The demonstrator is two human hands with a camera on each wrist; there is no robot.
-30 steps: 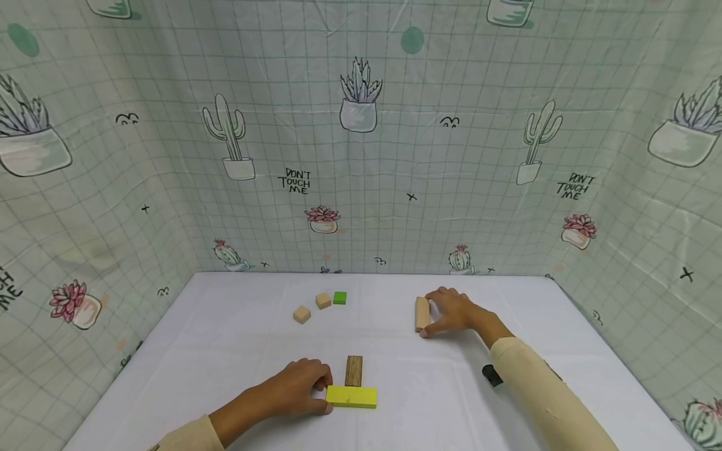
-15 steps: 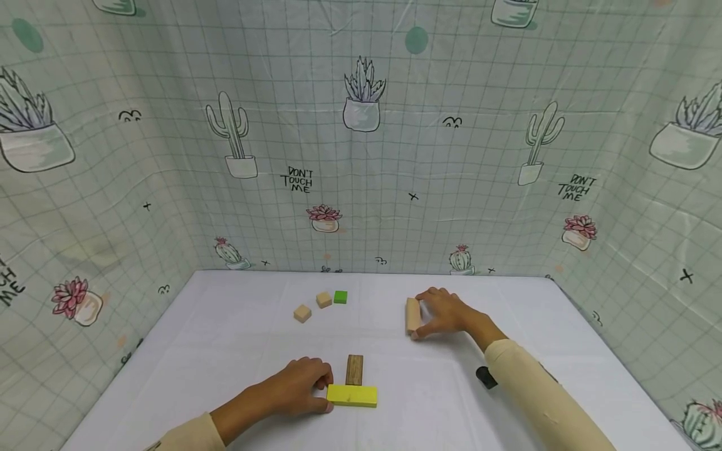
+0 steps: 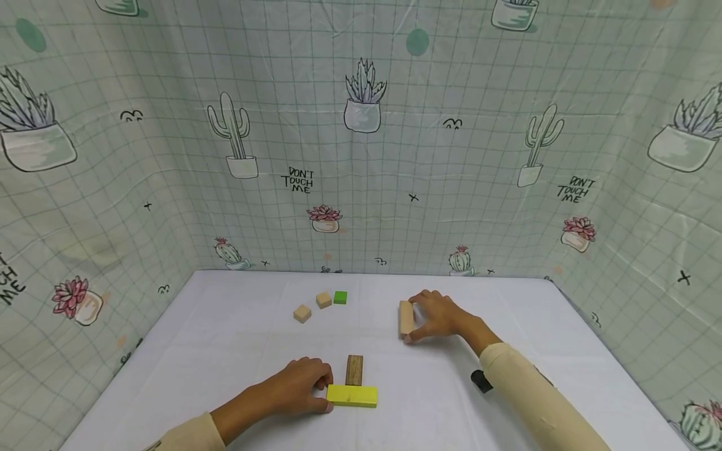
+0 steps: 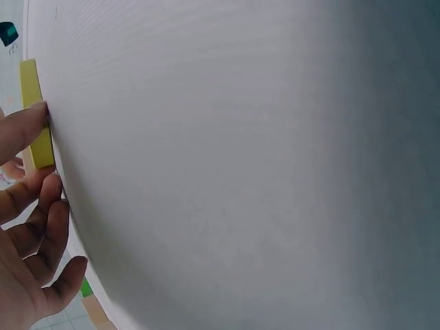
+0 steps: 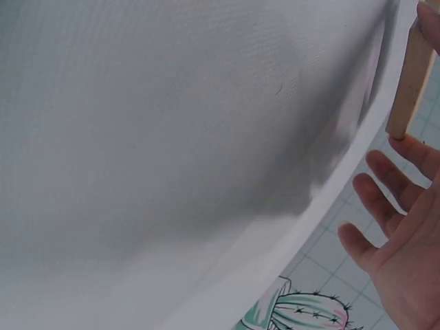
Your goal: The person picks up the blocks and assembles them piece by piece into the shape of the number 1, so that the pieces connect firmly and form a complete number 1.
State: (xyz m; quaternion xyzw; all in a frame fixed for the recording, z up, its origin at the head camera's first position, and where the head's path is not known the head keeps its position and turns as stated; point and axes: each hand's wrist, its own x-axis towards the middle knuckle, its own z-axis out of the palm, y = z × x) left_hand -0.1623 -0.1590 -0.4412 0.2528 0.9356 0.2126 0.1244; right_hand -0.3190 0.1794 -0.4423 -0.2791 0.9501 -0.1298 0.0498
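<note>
My right hand [image 3: 440, 316] pinches a plain wooden block [image 3: 406, 318] end to end between thumb and forefinger, at the table's right back. In the right wrist view a fingertip sits at one end of this wooden block [image 5: 411, 89], with the other fingers spread apart. Near the front, my left hand [image 3: 299, 386] holds the left end of a yellow block [image 3: 352, 396] between thumb and curled forefinger. The left wrist view shows the thumb across the yellow block [image 4: 32, 86]. A dark brown wooden block [image 3: 354, 370] lies lengthwise against the yellow block's far side, forming a T.
Two small wooden cubes [image 3: 301, 313] and a small green block [image 3: 340, 297] sit at the back left of the white table [image 3: 225, 351]. A black object [image 3: 481, 381] lies beside the right sleeve [image 3: 530, 388]. A printed cactus cloth [image 3: 395, 163] walls the table behind and at the sides.
My right hand has slid the plain wooden block leftward and slightly nearer across the table. The left hand and the yellow block have stayed in place.
</note>
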